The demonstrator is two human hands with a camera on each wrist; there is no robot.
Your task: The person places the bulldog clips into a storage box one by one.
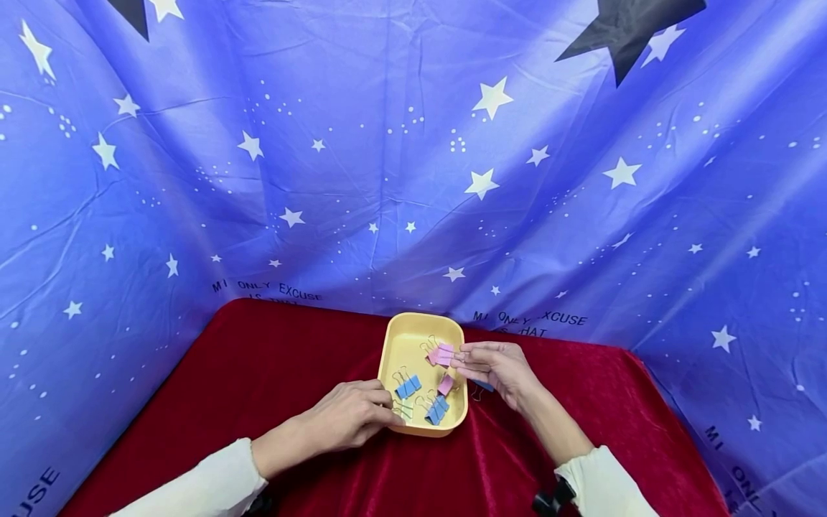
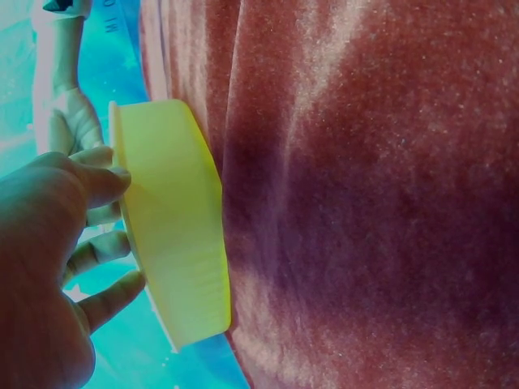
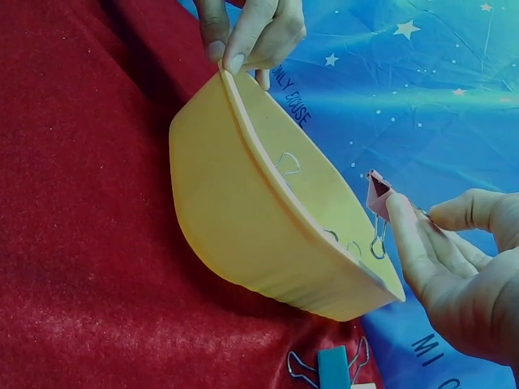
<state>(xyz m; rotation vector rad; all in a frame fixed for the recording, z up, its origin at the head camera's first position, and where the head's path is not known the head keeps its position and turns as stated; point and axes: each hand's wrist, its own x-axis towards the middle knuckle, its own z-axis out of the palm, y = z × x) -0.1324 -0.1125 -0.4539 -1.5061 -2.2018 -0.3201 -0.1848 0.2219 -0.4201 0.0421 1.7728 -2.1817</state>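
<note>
A yellow plastic box (image 1: 423, 324) stands on the red cloth. My left hand (image 1: 349, 418) pinches its rim at the near left corner, thumb and fingers on either side, as the right wrist view shows. My right hand (image 1: 500, 366) holds a pink binder clip (image 1: 442, 354) by a wire handle above the box's right side. Inside the box lie two blue binder clips (image 1: 408, 388), another pink binder clip (image 1: 446, 384) and a pale binder clip (image 1: 403, 409) partly behind my left fingers.
Outside the box, by its right side, a blue binder clip (image 3: 333, 369) lies on the red velvet cloth (image 1: 278, 352), with part of a pale thing beside it. A blue star-patterned curtain (image 1: 388, 179) hangs behind the table and along both sides.
</note>
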